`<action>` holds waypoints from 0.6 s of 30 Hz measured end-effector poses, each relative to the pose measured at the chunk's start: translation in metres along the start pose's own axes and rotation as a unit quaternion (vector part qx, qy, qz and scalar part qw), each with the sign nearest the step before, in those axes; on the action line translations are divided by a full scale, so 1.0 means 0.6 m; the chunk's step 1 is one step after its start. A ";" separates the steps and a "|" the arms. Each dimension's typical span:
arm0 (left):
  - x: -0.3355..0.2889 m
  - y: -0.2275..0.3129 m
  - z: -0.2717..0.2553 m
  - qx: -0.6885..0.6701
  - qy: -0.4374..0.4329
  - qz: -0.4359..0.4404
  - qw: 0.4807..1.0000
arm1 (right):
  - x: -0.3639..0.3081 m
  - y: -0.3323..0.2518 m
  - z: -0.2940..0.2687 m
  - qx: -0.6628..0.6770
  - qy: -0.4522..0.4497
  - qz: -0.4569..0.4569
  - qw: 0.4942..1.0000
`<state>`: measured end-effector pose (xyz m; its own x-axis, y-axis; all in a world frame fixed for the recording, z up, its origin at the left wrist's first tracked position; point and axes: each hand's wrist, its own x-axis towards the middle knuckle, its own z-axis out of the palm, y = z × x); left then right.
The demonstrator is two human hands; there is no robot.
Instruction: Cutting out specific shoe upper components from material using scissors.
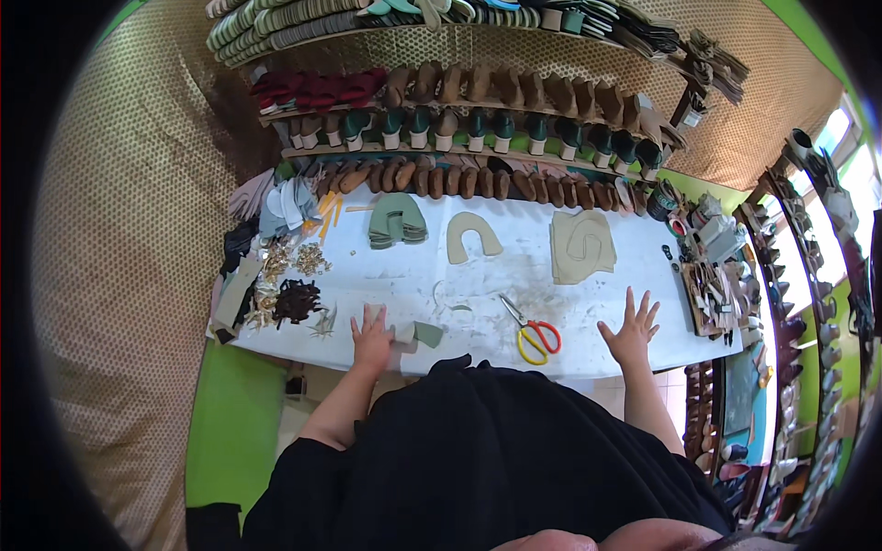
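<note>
On the head view, I note the left hand (372,342) with fingers spread, just beside a green scrap (427,334); I cannot confirm contact. The right hand (630,336) is likewise splayed, over the white table (395,294). Red-and-yellow-handled scissors (536,336) lie between the hands. An arch-shaped piece (471,221) rests farther ahead.
</note>
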<state>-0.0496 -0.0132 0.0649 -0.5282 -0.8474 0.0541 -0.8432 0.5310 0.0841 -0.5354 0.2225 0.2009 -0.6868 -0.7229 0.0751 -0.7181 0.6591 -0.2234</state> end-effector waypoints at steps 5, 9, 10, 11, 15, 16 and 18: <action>0.042 0.024 -0.135 -0.071 0.226 -0.084 0.968 | 0.052 0.014 0.036 0.003 -0.042 -0.036 0.998; 0.016 0.020 -0.222 -0.058 0.328 -0.130 0.934 | 0.095 -0.028 0.080 0.004 -0.080 -0.090 0.993; 0.007 0.024 -0.239 -0.059 0.323 -0.137 0.934 | 0.102 -0.045 0.100 0.001 -0.094 -0.113 0.989; -0.005 0.025 -0.248 -0.052 0.324 -0.146 0.933 | 0.107 -0.068 0.119 -0.022 -0.122 -0.145 0.982; -0.059 0.025 -0.249 -0.045 0.274 -0.216 0.936 | 0.100 -0.190 0.190 -0.095 -0.309 -0.309 0.894; -0.074 0.024 -0.243 -0.045 0.258 -0.237 0.935 | 0.090 -0.219 0.211 -0.092 -0.283 -0.363 0.883; -0.097 0.025 -0.244 -0.035 0.236 -0.254 0.937 | 0.080 -0.270 0.260 -0.086 -0.257 -0.422 0.865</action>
<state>-0.0169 0.0446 0.2085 0.0569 -0.9049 0.4217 -0.9568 0.0712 0.2818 -0.4347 0.0486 0.0890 0.1991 -0.9293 -0.3111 -0.9760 -0.1595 -0.1481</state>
